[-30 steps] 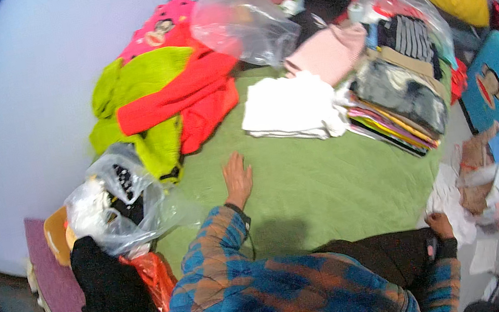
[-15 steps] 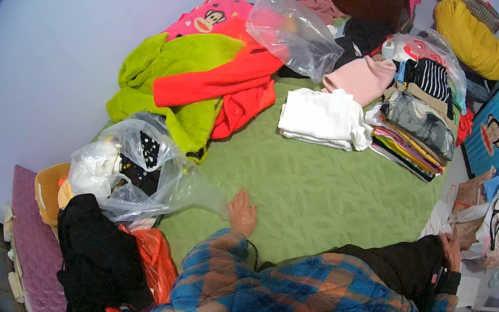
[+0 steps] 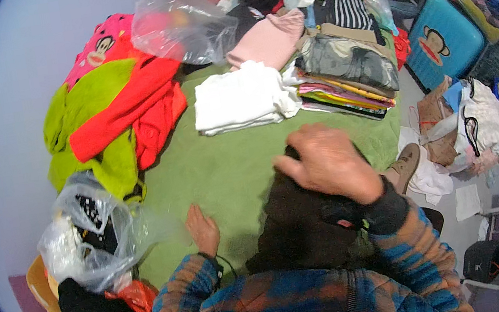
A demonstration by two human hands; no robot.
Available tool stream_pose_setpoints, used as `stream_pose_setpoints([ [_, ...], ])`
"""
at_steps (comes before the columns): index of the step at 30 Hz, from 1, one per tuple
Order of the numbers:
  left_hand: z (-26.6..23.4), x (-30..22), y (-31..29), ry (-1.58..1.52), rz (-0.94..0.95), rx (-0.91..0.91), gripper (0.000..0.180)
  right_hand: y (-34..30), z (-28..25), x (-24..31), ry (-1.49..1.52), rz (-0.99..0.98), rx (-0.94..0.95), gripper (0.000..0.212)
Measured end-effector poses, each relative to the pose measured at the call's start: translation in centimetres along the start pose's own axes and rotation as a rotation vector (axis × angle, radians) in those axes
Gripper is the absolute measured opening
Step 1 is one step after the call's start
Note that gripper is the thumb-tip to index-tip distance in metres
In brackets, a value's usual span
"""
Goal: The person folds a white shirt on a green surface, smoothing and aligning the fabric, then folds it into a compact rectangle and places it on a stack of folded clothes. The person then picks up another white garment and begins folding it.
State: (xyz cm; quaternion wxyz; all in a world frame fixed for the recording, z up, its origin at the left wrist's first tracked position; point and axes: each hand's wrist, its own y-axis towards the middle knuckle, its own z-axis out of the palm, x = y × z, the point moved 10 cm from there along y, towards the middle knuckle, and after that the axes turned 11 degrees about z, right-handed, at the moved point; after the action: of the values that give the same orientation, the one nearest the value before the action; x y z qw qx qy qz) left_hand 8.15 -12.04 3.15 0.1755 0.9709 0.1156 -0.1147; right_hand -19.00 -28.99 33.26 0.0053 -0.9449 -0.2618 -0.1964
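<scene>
My left hand (image 3: 202, 230) rests flat on the green bedcover (image 3: 170, 188), fingers stretched out and holding nothing, beside a clear plastic bag (image 3: 89, 237) with black-and-white dotted clothing inside. My right hand (image 3: 328, 163) is over the knee of my dark brown trouser leg (image 3: 292, 221), thumb apart from the other fingers and nothing visible in it. Whether its palm touches the cloth, I cannot tell. Past this hand lie folded white clothes (image 3: 240, 97) and a stack of folded clothes (image 3: 347, 68). A brown shoe (image 3: 409, 168) shows at the bed's right edge.
A lime-green fleece garment (image 3: 88, 106) and a red one (image 3: 139, 118) lie heaped at the left. Behind them is an empty-looking clear bag (image 3: 184, 29) beside a pink knit (image 3: 267, 41). On the right stand a blue suitcase (image 3: 445, 40) and a bundle of white cloth (image 3: 482, 122).
My right hand has come up and left from the bed's right edge to above my knee. The view has turned rightward, and my leg is now bent up. My left hand stays on the bedcover.
</scene>
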Motion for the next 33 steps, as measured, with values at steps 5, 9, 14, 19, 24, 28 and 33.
stream_pose_setpoints([
  [5,1.0,0.9,-0.3,-0.036,-0.051,0.068,0.057,4.9,3.9,-2.4,0.013,0.056,-0.001,0.042],
  [9,1.0,1.1,0.3,-0.005,-0.071,0.119,0.057,6.0,6.3,-6.5,0.240,0.106,-0.051,0.036],
  [14,0.2,3.5,1.5,-0.177,-0.207,0.164,0.050,3.0,10.5,-15.1,0.707,0.324,0.071,0.032],
  [19,-1.5,5.4,4.6,-0.051,-0.306,-0.083,0.046,-2.2,15.4,-28.4,0.708,0.622,0.236,0.026],
  [24,0.3,3.5,5.6,0.124,-0.391,-0.240,0.047,-0.6,19.3,-34.1,0.195,0.459,0.269,0.035],
  [28,0.6,3.3,5.9,0.198,-0.336,-0.262,0.051,-0.5,20.4,-35.1,0.272,0.518,0.308,0.043],
  [33,1.2,4.4,6.8,0.259,-0.428,-0.167,0.052,-1.2,19.4,-35.6,0.682,0.622,0.074,0.038],
])
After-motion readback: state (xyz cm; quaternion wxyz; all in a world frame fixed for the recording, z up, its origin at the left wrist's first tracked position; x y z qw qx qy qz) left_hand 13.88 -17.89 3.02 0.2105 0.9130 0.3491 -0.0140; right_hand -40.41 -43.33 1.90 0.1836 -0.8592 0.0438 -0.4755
